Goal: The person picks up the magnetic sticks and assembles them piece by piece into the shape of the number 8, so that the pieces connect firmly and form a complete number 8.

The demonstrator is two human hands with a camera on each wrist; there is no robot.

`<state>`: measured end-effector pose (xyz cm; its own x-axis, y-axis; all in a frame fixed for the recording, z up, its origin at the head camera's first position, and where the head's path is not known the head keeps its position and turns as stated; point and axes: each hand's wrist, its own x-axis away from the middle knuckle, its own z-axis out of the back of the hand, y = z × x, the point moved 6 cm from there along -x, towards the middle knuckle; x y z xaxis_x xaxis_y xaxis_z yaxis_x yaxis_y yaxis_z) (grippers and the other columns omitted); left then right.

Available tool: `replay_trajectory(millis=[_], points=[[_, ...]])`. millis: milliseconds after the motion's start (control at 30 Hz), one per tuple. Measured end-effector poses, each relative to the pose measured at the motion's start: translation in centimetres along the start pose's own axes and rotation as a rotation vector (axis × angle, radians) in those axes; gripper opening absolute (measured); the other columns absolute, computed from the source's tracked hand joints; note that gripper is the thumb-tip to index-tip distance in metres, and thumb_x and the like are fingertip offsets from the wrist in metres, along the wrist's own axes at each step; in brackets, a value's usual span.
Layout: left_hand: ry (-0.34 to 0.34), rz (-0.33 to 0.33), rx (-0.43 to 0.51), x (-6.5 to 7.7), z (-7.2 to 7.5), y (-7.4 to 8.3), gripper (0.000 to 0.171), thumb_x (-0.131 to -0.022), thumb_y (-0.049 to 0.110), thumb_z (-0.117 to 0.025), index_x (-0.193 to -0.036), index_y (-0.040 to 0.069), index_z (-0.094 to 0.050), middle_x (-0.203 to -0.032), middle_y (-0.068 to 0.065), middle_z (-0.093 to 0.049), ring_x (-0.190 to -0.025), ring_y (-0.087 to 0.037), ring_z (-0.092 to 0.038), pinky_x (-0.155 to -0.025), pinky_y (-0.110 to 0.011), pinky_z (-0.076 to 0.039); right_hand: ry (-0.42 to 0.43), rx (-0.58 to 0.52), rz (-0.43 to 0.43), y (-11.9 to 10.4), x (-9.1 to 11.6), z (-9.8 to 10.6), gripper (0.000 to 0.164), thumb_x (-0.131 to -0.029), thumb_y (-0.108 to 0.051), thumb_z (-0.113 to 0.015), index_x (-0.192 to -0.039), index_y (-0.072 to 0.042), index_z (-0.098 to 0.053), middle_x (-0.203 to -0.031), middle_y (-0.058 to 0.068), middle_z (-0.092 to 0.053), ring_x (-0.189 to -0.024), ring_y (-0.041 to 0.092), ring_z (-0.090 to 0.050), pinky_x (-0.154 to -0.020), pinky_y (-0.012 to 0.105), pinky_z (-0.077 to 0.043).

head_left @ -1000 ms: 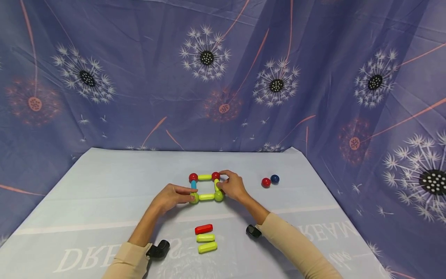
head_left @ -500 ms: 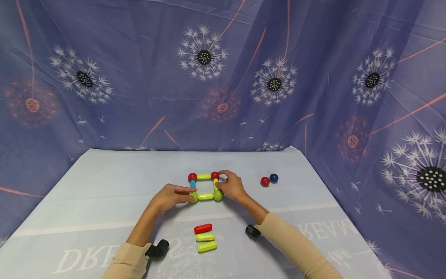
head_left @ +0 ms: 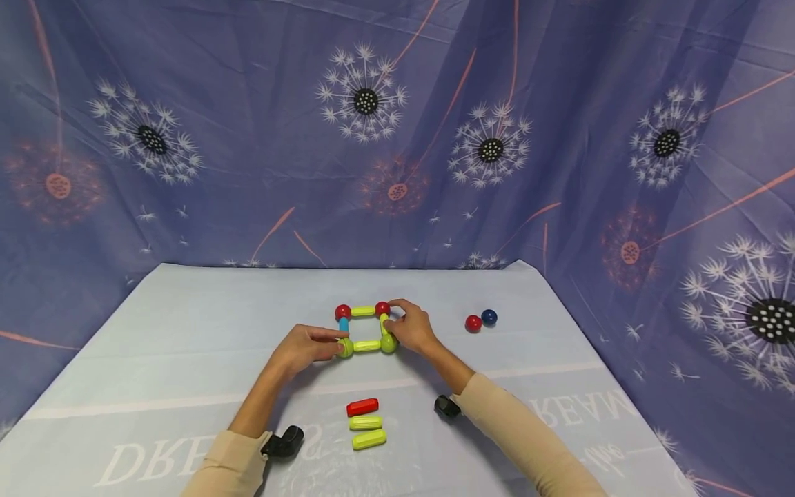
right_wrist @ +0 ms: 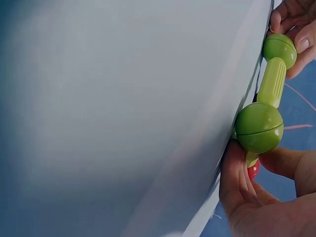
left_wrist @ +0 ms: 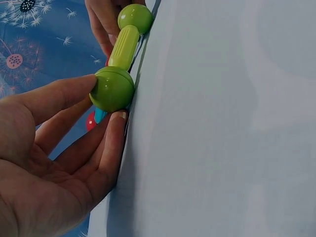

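Left hand (head_left: 302, 351) pinching near-left green ball (head_left: 346, 348), right hand (head_left: 413, 330) gripping right-side yellow rod (head_left: 384, 322); ball-and-rod square (head_left: 366, 346) being held far of loose rods (head_left: 366, 423); step seemingly adjusting square, next move probably calling for two-handed control

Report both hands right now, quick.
Left hand: closed, holding the left green ball.
Right hand: closed, holding the rightmost yellow stick.

Glossy plastic balls (left_wrist: 112, 91), matt tablecloth (head_left: 248, 300)
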<state>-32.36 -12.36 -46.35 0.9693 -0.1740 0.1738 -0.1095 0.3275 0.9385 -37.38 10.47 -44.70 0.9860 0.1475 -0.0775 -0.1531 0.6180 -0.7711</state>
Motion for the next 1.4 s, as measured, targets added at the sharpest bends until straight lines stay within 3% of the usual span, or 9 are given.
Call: replay_trajectory(millis=[200, 533, 833, 1033, 1267, 1400], points=[[0.049, -0.014, 0.035, -0.6, 0.3, 0.1, 0.032, -0.086, 0.015, -0.081, -0.116, 0.006, -0.077, -0.110, -0.009, -0.077, -0.088, -0.015, -0.071, -0.078, -0.030, -0.057, 0.006, -0.003, -0.015, 0.1, -0.5, 0.0, 0.045, -0.089, -0.017, -0.073, -0.133, -0.008, -0.064, -0.071, 0.006, -0.066, -0.058, 0.011, -0.055, -0.052, 0.023, -0.044], [0.098, -0.040, 0.052, -1.7, 0.7, 0.3, 0.033, -0.088, 0.018, -0.080, -0.117, 0.003, -0.076, -0.112, -0.011, -0.076, -0.091, -0.013, -0.072, -0.084, -0.030, -0.057, 0.044, 0.018, -0.060, 0.2, -2.0, 0.1, 0.044, -0.089, -0.018, -0.073, -0.132, -0.011, -0.066, -0.071, 0.005, -0.064, -0.061, 0.012, -0.055, -0.054, 0.023, -0.043], [0.121, -0.033, 0.067, -3.1, 1.2, -0.3, 0.033, -0.087, 0.020, -0.081, -0.117, 0.006, -0.076, -0.112, -0.008, -0.077, -0.094, -0.010, -0.071, -0.086, -0.028, -0.055, 0.060, 0.042, -0.084, 0.0, -3.3, 0.0, 0.044, -0.090, -0.018, -0.072, -0.133, -0.011, -0.066, -0.105, 0.016, -0.071, -0.078, 0.017, -0.058, -0.060, 0.024, -0.044], [0.121, -0.013, 0.106, -3.6, 1.0, -0.5, 0.033, -0.088, 0.018, -0.080, -0.118, 0.005, -0.076, -0.117, -0.011, -0.075, -0.096, -0.011, -0.072, -0.090, -0.031, -0.057, 0.063, 0.053, -0.090, 0.1, -3.6, 0.1, 0.045, -0.090, -0.019, -0.073, -0.133, -0.012, -0.067, -0.114, 0.017, -0.072, -0.084, 0.020, -0.062, -0.063, 0.026, -0.048], [0.139, 0.002, 0.127, -3.5, 1.0, -0.8, 0.032, -0.086, 0.019, -0.081, -0.116, 0.007, -0.077, -0.116, -0.009, -0.075, -0.095, -0.010, -0.072, -0.089, -0.029, -0.056, 0.073, 0.094, -0.088, -0.1, -3.3, 0.6, 0.045, -0.091, -0.023, -0.073, -0.134, -0.010, -0.067, -0.111, 0.017, -0.074, -0.091, 0.024, -0.068, -0.068, 0.030, -0.053], [0.140, -0.005, 0.131, -3.5, 1.1, -0.9, 0.034, -0.086, 0.020, -0.081, -0.117, 0.006, -0.077, -0.119, -0.010, -0.075, -0.097, -0.010, -0.071, -0.089, -0.028, -0.056, 0.085, 0.081, -0.060, -0.5, -2.6, 1.1, 0.042, -0.092, -0.021, -0.074, -0.131, -0.007, -0.068, -0.098, 0.015, -0.075, -0.080, 0.021, -0.068, -0.062, 0.029, -0.051]])
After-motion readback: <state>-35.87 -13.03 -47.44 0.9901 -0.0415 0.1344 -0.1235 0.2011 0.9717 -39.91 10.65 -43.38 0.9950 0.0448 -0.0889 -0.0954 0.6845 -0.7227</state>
